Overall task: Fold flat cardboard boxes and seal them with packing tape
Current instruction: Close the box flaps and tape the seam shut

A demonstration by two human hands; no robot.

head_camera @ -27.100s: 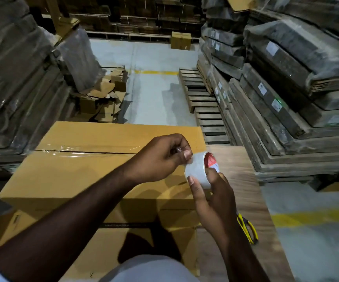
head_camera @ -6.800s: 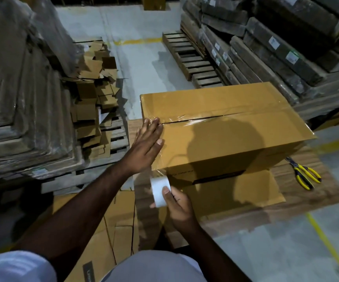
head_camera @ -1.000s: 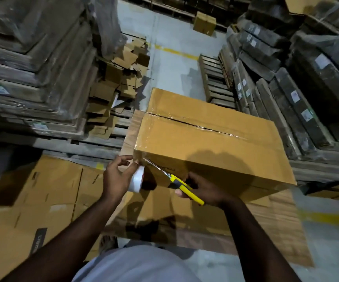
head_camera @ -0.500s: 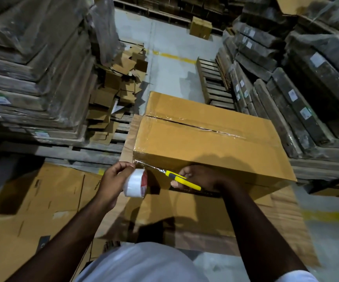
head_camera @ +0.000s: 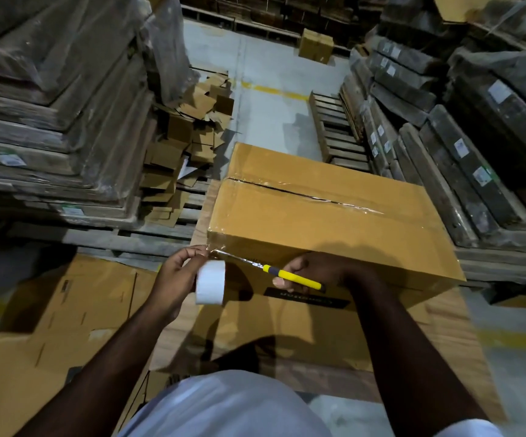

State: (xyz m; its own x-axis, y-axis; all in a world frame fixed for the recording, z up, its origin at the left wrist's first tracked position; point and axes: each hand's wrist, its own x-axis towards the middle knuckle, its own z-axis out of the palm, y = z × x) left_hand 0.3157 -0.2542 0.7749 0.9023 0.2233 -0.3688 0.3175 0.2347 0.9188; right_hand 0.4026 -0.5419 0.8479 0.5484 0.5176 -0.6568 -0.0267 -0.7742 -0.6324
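I am gripping the tape roll (head_camera: 210,282) in my left hand (head_camera: 173,279) beside the sealed box (head_camera: 318,222) on the desk, my right hand (head_camera: 315,269) is closing around the scissors (head_camera: 290,275), and next I judge I'm snipping the taut strip cleanly.

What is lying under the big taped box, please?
Under the taped box a flat cardboard sheet sticks out toward the person, on a wooden board. How far the sheet runs beneath cannot be seen; the box covers it.
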